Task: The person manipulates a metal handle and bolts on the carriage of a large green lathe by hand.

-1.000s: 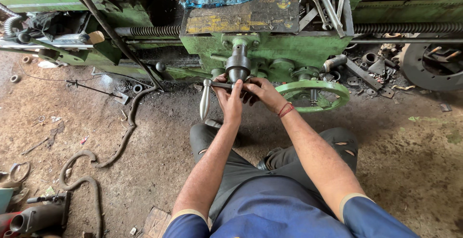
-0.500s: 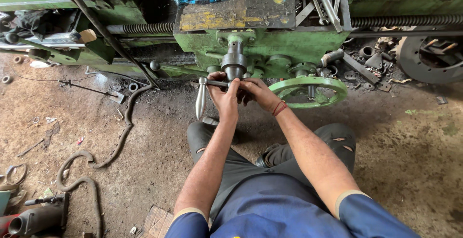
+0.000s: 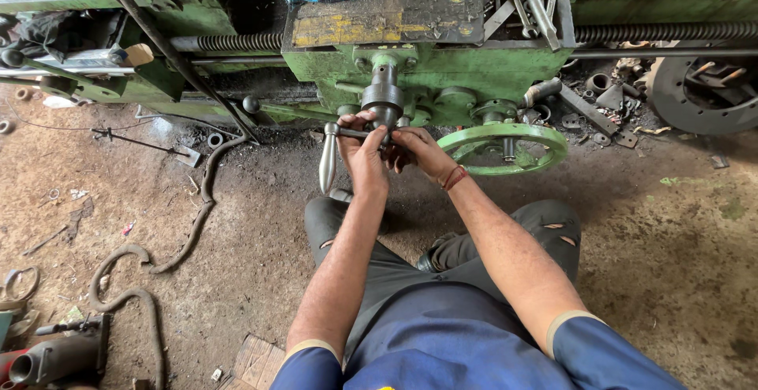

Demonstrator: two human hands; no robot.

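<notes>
The green lathe (image 3: 474,66) stood on the dirt floor, its handwheel (image 3: 503,147) just right of the crank handle (image 3: 341,139). Both hands — left hand (image 3: 365,155), right hand (image 3: 417,150) — were clamped together on that handle's arm, likely for leverage.

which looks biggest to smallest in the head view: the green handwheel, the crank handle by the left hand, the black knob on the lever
1. green handwheel, widest of the three.
2. crank handle, a slim metal grip hanging beside the left hand.
3. black knob, a small ball.
The knob sits slightly farther from the camera, but the gap looks too clear to change the order.
</notes>
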